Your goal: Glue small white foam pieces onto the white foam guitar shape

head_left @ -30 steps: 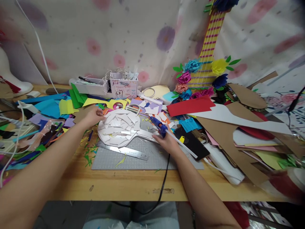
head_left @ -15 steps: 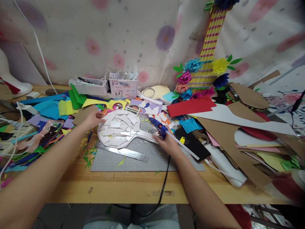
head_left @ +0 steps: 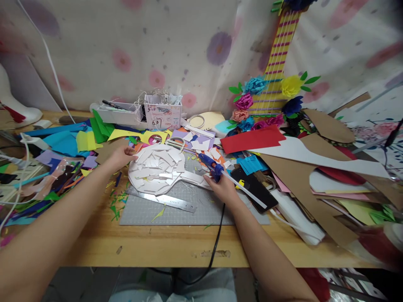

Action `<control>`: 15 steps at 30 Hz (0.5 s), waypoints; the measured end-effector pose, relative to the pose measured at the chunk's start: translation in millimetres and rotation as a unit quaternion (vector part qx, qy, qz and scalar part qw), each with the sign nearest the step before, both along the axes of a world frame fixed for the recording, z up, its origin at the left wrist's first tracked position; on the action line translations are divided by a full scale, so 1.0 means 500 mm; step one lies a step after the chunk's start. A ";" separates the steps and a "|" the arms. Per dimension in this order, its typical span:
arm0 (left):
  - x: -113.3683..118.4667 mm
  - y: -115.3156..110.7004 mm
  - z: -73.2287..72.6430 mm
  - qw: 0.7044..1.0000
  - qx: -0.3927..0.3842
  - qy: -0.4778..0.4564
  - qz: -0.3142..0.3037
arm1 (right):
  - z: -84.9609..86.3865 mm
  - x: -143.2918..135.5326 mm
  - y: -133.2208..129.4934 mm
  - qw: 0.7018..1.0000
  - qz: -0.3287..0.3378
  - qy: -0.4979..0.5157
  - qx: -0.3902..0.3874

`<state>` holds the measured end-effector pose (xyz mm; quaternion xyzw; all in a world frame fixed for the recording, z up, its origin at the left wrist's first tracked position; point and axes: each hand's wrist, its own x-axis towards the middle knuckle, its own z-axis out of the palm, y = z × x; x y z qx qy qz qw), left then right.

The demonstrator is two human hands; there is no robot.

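A white round foam-board shape with a long handle-like strip [head_left: 147, 159], layered with white scraps, lies on the grey cutting mat [head_left: 138, 216]. My left hand [head_left: 124, 156] is at its upper left rim, fingers curled and closed at the edge. My right hand [head_left: 225, 188] is wrapped round a blue glue gun [head_left: 208, 162], its nozzle toward the upper left. A long white glue stick [head_left: 248, 193] sticks out of the gun's back. The right fingers are close to the strip's right end; whether they touch it I cannot tell.
A steel ruler [head_left: 166, 202] lies below the round shape, scissors [head_left: 178, 144] above it. A black phone [head_left: 261, 191] sits right of the mat. Coloured paper scraps [head_left: 63, 147] crowd the left, cardboard sheets [head_left: 292, 180] the right. The gun's black cord [head_left: 217, 243] hangs over the table edge.
My right hand and the glue gun have shifted slightly right, and the glue stick's tail with them. My left hand has moved only slightly left, still at the rim.
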<state>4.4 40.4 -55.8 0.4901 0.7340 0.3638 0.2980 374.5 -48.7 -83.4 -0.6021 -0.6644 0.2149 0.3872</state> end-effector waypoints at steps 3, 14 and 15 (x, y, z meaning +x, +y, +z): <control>-0.003 0.005 -0.009 1.000 -0.013 0.024 -0.015 | 0.001 0.001 0.000 1.000 -0.004 -0.004 0.005; 0.008 -0.007 0.017 0.997 -0.035 0.066 0.000 | -0.003 0.002 0.009 0.989 -0.080 0.123 0.001; 0.008 -0.008 0.021 0.998 -0.027 0.060 0.007 | -0.003 0.004 0.011 0.984 -0.103 0.146 -0.004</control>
